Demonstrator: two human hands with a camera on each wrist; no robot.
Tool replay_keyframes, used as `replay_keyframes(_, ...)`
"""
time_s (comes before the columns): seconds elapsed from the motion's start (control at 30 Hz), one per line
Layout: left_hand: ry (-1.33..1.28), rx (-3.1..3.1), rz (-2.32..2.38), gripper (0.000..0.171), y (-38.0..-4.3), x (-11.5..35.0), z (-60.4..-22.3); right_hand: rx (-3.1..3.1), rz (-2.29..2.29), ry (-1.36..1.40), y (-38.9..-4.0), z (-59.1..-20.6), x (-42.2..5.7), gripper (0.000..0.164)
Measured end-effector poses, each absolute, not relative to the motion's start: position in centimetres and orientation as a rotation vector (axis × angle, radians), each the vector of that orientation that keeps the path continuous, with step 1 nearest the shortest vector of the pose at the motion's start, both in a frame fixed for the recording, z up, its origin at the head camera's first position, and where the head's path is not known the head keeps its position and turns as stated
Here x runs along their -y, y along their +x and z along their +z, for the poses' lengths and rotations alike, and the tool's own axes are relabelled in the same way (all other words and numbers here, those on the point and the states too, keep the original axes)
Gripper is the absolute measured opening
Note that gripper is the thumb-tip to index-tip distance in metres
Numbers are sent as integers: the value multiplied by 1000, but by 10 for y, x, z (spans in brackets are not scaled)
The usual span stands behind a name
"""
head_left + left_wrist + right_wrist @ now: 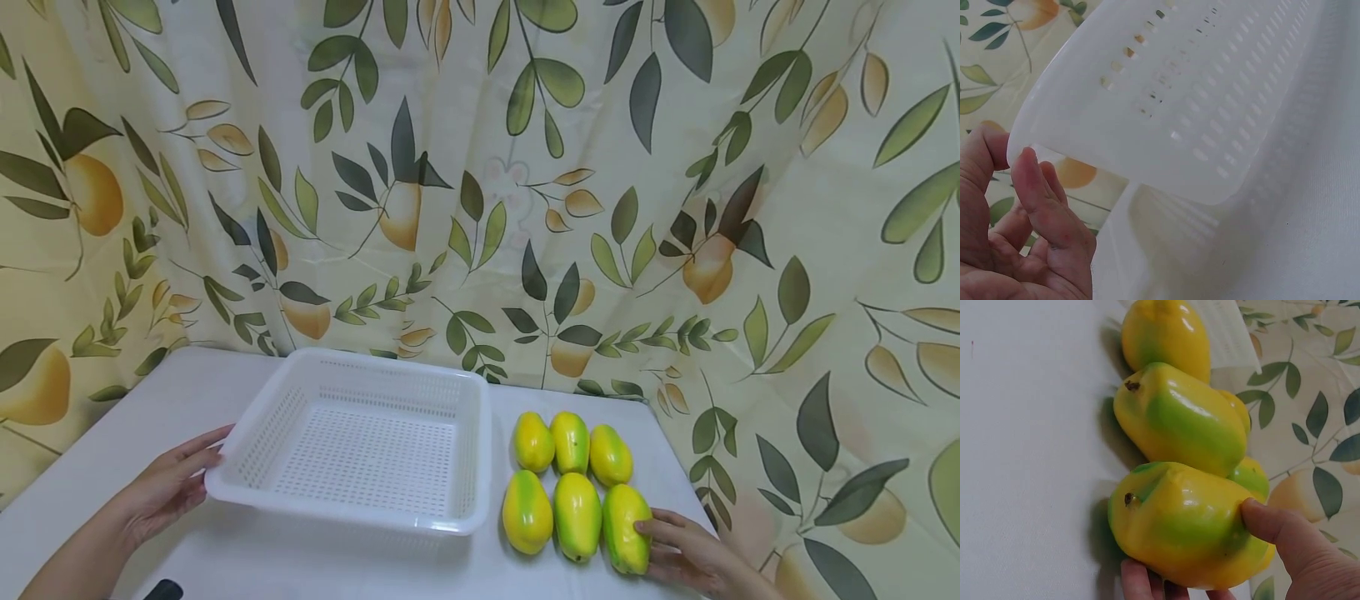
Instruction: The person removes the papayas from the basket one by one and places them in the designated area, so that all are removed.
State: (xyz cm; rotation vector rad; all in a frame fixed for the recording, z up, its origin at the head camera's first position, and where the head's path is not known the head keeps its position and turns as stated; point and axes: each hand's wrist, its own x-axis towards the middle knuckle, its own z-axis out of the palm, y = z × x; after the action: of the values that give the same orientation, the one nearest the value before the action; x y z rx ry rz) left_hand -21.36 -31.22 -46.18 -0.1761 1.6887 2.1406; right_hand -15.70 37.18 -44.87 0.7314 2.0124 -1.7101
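Observation:
At the left, my left hand [171,485] pinches the rim of a white plastic basket [337,509] with a perforated floor and walls. In the left wrist view the thumb and fingertips meet at the corner of the basket [1085,131], and that end is tilted up off the table. My right hand [686,552] holds a yellow-green papaya [625,527], the nearest one on the right. Its thumb lies on top of this papaya [1179,525], with the other fingers partly hidden beneath. Beside it are a front-row papaya [577,517] and another papaya [527,512].
Behind the front row sit a back-left papaya [533,442], a middle papaya [570,442] and a right papaya [611,455]. All are on a white-covered table [360,567]. A leaf-and-fruit patterned curtain [465,275] hangs behind. A dark object [163,590] shows at the bottom edge.

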Motion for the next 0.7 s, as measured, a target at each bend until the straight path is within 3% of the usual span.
replay_keyframes(0.7,-157,-1895,2000,31,-218,308,-460,-2078,-1629,733,-162,-441,-385,87)
